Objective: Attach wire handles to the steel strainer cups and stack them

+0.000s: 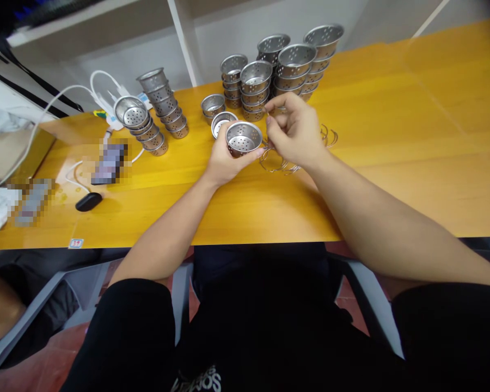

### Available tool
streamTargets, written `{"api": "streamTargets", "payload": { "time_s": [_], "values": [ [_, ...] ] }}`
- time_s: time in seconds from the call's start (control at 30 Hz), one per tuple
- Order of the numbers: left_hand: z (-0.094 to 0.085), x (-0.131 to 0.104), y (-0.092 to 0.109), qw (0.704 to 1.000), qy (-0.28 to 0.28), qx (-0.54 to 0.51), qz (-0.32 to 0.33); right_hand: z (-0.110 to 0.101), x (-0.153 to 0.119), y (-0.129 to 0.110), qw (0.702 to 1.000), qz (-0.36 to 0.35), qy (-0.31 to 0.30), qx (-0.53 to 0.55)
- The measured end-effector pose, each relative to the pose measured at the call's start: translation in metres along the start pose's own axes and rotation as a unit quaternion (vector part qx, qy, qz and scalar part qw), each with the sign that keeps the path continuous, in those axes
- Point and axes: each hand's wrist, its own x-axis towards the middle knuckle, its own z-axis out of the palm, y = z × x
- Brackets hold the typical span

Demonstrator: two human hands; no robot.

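My left hand (224, 158) is wrapped round a perforated metal cup (244, 139), its open top facing up. To the right of the cup, my right hand (292, 128) is closed in a pinch, with thumb and forefinger together; what they hold, if anything, is too small to name. Several thin wire rings (274, 162) lie on the yellow table beneath and beside my right hand. Just behind the held cup sits another metal cup (220, 121), and a short stack (213, 104) stands behind that one.
Tall stacks of perforated cups (256, 79) stand at the back middle. Two more stacks (167, 98) lean at the left. A blurred phone (109, 163), white cables and a black oval object (89, 202) lie on the table (392, 163). Another person's knee (0, 310) shows at lower left.
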Motion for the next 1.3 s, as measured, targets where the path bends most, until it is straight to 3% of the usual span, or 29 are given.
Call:
{"api": "streamTargets", "payload": {
  "time_s": [0.2,0.37,0.67,0.87,0.97,1.3],
  "values": [
    [-0.001,-0.001,0.002,1.0,-0.011,0.014,-0.021,-0.003,0.0,-0.002,0.999,-0.019,-0.008,-0.036],
    [-0.002,-0.003,0.009,0.999,-0.021,0.038,-0.029,-0.004,-0.002,-0.017,0.997,0.004,-0.035,-0.067],
    [0.005,0.002,0.051,0.997,0.0,0.053,-0.063,0.002,-0.004,-0.026,0.997,0.024,-0.023,-0.07],
    [0.003,-0.001,0.038,0.997,-0.028,0.056,-0.053,0.002,-0.005,-0.02,0.998,0.01,-0.029,-0.061],
    [0.002,-0.002,0.033,0.997,-0.014,0.052,-0.057,0.003,-0.004,-0.018,0.998,0.013,-0.027,-0.059],
    [0.003,0.0,0.047,0.996,-0.021,0.056,-0.065,0.005,-0.004,-0.017,0.997,0.012,-0.02,-0.073]
  ]
}}
